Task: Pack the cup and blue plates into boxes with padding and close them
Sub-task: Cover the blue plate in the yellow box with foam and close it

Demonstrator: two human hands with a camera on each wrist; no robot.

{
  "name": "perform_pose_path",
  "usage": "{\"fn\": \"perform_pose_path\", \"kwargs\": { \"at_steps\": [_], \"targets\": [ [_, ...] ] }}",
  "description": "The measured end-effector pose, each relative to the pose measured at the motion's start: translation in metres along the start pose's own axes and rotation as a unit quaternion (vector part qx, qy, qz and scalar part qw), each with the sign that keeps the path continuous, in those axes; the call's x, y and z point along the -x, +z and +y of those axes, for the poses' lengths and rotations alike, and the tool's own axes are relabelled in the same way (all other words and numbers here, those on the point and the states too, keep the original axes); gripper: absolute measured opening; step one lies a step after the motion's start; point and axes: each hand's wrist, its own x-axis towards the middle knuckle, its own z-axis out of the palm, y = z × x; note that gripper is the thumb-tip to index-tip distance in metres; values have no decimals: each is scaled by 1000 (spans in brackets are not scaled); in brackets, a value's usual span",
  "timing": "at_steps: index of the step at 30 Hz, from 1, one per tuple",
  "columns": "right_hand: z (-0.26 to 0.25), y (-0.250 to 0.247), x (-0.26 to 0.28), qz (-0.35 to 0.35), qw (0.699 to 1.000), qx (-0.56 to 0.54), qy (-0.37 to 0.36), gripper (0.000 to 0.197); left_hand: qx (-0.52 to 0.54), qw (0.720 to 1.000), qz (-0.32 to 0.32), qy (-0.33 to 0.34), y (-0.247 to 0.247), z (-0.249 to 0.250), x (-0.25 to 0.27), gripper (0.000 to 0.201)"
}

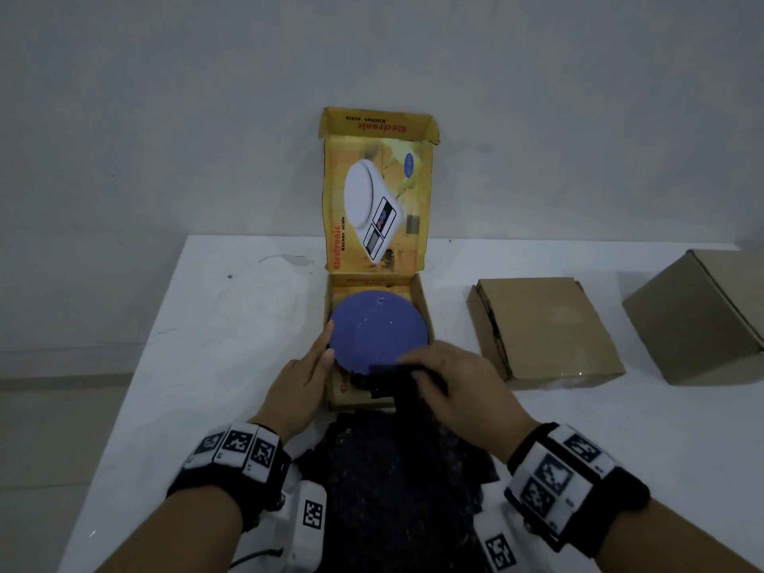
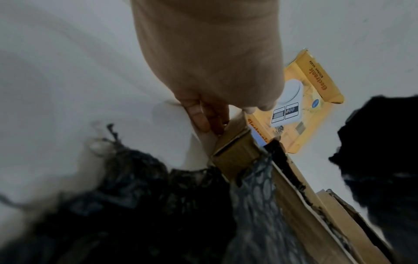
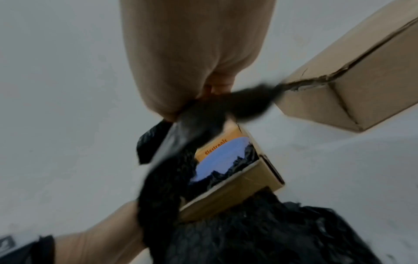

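Note:
A blue plate (image 1: 378,330) lies in the open yellow kitchen-scale box (image 1: 426,308), whose lid stands upright against the wall. Black bubble-wrap padding (image 1: 392,469) trails from the table's near edge up over the box's front wall. My right hand (image 1: 446,382) pinches the top edge of that padding over the near rim of the plate. My left hand (image 1: 310,374) rests with straight fingers along the box's left wall, one fingertip touching the plate's rim. In the right wrist view the blue plate (image 3: 222,157) shows inside the box with padding (image 3: 203,114) held above it.
A flat shut brown carton (image 1: 545,328) lies to the right of the yellow box, and a taller brown carton (image 1: 703,316) stands at the far right. The white table (image 1: 231,324) ends at the wall behind and drops off on the left.

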Motion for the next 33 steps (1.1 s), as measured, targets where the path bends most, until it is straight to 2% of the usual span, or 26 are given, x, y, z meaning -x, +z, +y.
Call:
{"fn": "perform_pose_path", "kwargs": {
  "at_steps": [3, 5, 7, 10, 12, 13, 15, 18, 21, 23, 25, 27, 31, 33],
  "targets": [
    [-3, 6, -16, 151, 985, -40, 71, 27, 32, 999, 4, -6, 0, 0, 1, 61],
    [-13, 15, -25, 196, 971, -71, 116, 34, 51, 999, 7, -5, 1, -1, 0, 61],
    [-24, 29, -29, 165, 975, -68, 135, 42, 77, 997, 8, -5, 1, 2, 0, 53],
    [-34, 57, -24, -32, 992, -27, 117, 61, 89, 996, 14, -15, 0, 8, 0, 42],
    [-35, 75, -14, -111, 993, 41, 22, 58, 84, 996, 11, -14, -1, 9, 1, 46],
    [-32, 81, -10, -129, 989, 66, -13, 53, 75, 997, 5, -15, -1, 8, 1, 48],
    [-30, 85, -11, -127, 985, 114, -38, 47, 45, 999, 1, -14, 0, 3, 0, 54],
    [-32, 72, -28, -178, 980, 91, 23, 40, 18, 1000, -14, -13, -1, 0, 2, 61],
    [-32, 67, -44, -136, 982, 113, 70, 23, 19, 1000, -22, -9, -3, 3, 3, 58],
    [-32, 67, -46, -131, 973, 168, 89, 32, 19, 1000, -23, -10, -4, 8, 3, 58],
    [-31, 67, -48, -122, 966, 210, 90, 33, 16, 999, -34, -10, -5, 12, 3, 72],
    [-27, 57, -48, -117, 972, 173, 105, 24, 20, 999, -36, -11, -5, 15, 4, 88],
    [3, 29, -32, -6, 975, 120, 185, 37, 10, 1000, -14, -18, 0, 18, 6, 95],
    [21, 20, -24, -14, 960, 110, 257, 54, -5, 999, 1, -33, 4, 21, 4, 94]
  ]
}}
